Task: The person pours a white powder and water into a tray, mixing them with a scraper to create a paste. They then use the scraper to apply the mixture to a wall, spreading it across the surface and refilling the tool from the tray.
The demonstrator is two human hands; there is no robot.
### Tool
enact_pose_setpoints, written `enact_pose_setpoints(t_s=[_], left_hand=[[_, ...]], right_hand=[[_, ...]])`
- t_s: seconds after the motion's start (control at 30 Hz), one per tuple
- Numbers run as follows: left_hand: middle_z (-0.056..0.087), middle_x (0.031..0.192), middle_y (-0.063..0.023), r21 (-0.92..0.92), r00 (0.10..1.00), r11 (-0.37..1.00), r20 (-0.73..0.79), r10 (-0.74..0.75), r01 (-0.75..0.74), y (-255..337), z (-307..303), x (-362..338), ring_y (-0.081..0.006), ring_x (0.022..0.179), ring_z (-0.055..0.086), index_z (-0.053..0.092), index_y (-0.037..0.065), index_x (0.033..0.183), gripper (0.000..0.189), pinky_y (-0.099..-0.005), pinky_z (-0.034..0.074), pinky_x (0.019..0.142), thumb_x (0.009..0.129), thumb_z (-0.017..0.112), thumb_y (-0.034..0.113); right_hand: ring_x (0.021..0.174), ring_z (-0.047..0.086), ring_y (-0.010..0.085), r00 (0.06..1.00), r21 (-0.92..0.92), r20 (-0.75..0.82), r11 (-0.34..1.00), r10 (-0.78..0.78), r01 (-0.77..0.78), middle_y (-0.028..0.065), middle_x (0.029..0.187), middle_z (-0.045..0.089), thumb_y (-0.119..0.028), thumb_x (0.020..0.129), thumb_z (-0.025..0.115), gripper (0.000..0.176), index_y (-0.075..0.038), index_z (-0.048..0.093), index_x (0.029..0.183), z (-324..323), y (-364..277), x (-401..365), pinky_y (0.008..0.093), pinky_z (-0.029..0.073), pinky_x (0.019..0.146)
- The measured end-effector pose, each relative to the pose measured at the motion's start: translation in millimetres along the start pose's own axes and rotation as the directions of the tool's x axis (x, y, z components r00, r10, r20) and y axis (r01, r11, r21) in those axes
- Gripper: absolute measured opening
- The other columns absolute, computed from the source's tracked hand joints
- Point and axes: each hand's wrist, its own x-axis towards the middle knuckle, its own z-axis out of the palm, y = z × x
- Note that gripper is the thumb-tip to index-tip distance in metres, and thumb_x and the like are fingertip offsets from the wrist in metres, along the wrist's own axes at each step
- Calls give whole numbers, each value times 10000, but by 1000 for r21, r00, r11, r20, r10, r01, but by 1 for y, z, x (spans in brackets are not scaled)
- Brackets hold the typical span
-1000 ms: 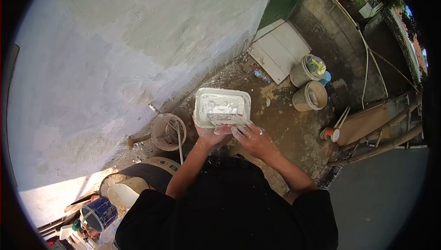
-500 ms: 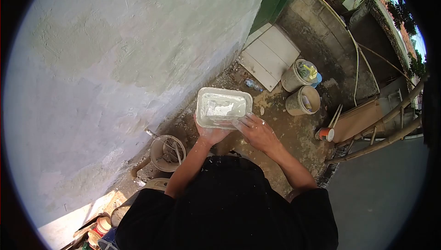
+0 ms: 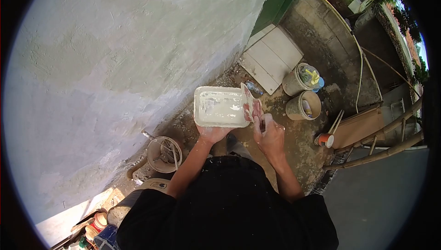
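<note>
A white rectangular plastic tub (image 3: 197, 107) is in front of me, its inside smeared with wet whitish putty. My left hand (image 3: 212, 133) holds it from below and along the near side; most of the fingers are hidden under it. At the tub's right end, my right hand (image 3: 270, 133) is closed on the lower part of a flat putty spreader (image 3: 254, 106). Its face is reddish with white smears, and it stands upright against or just beside the tub's right rim. White residue coats both hands.
A plastered wall (image 3: 115, 61) rises on the left. A bucket with sticks (image 3: 161, 154) stands by its foot. Two pails (image 3: 294, 82) (image 3: 298, 107), pale boards (image 3: 271, 59) and a bottle (image 3: 254, 88) are ahead right. Bamboo poles (image 3: 376, 150) lean at right, near an orange can (image 3: 325, 140).
My right hand has moved right and turned, bringing the spreader upright at the tub's right end. Before, it lay low along the near rim. The tub has shifted slightly left.
</note>
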Motion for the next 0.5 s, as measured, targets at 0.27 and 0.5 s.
enact_pose_setpoints(t_s=[0.27, 0.5], left_hand=[[192, 1578, -139, 81, 996, 995, 72, 46, -52, -35, -8, 38, -412, 1434, 196, 213, 163, 1526, 945, -683, 176, 1110, 808, 404, 747], [239, 1562, -136, 76, 991, 992, 97, 97, -104, -73, -20, 61, -395, 1423, 235, 266, 145, 1507, 871, -670, 193, 1105, 846, 390, 697]], right_hand=[[583, 634, 405, 941, 127, 200, 946, 272, -300, 221, 627, 614, -129, 902, 584, 169, 28, 527, 879, -29, 48, 23, 458, 480, 531], [508, 606, 107, 886, 479, 277, 746, 371, -463, 74, 668, 637, -59, 944, 559, 141, 56, 565, 1025, -27, 91, 16, 247, 481, 456]])
